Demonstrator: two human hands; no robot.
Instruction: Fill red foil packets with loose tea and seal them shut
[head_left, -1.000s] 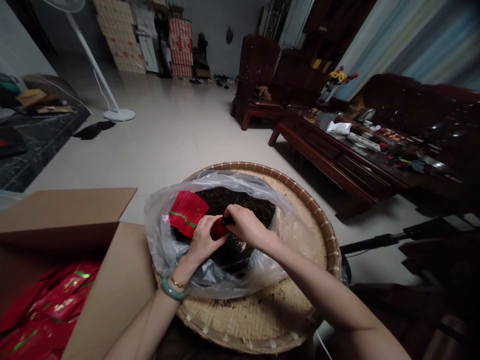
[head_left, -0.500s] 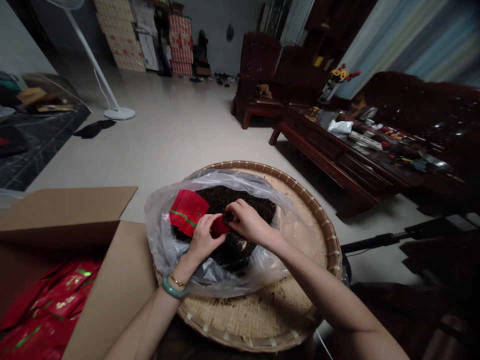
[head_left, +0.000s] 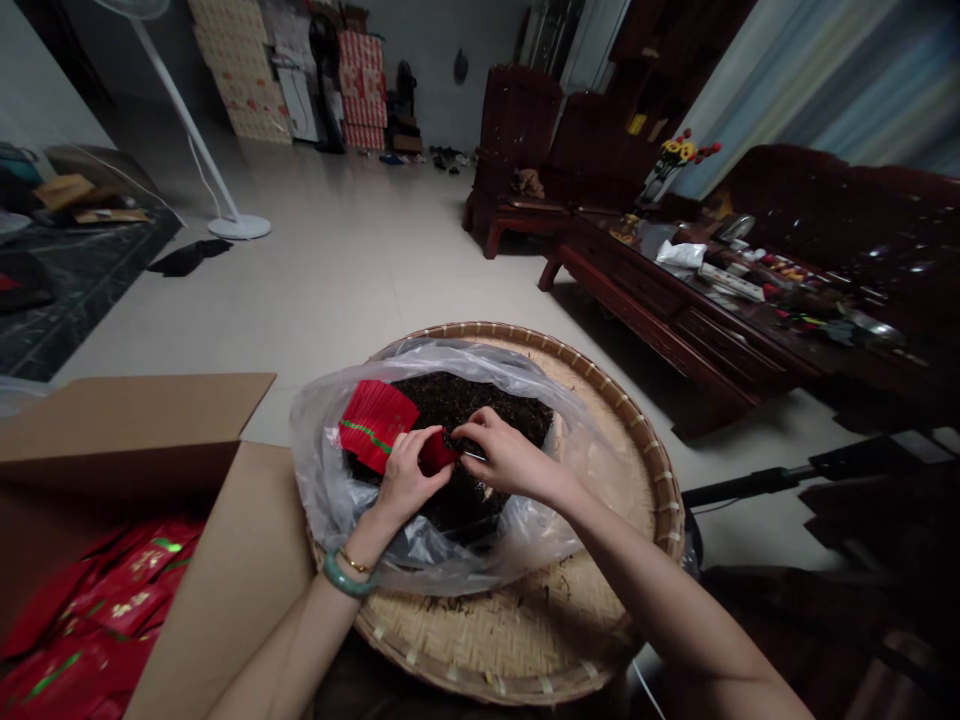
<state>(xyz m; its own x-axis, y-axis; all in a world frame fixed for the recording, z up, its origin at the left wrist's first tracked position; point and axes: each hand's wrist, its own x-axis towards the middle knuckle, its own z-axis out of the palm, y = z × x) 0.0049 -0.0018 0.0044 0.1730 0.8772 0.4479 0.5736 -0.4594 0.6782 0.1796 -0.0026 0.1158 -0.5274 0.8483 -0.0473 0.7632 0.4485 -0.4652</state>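
Observation:
My left hand point(head_left: 410, 470) is closed around a small red packet point(head_left: 436, 453), its open mouth turned toward my other hand. Close beside that mouth, my right hand point(head_left: 499, 455) pinches a thin, shiny spoon-like tool point(head_left: 473, 457); its far end is hard to make out. Both hands are over dark, dried tea leaves point(head_left: 510, 402) in a clear plastic bag point(head_left: 322, 505) with its top spread wide. A fanned stack of flat red packets point(head_left: 377, 418) lies on the leaves, left of my hands.
The bag rests on a round woven bamboo tray point(head_left: 555, 650) with scattered leaf bits. An open cardboard box point(head_left: 217, 590) at left contains many red packets point(head_left: 112, 610). Beyond are a white standing fan point(head_left: 240, 227) and a cluttered dark wooden table point(head_left: 675, 320).
My right hand has shifted slightly right, away from the packet's mouth. The dark clump at its fingertips no longer shows, and a shiny edge is now visible. My left hand stays put.

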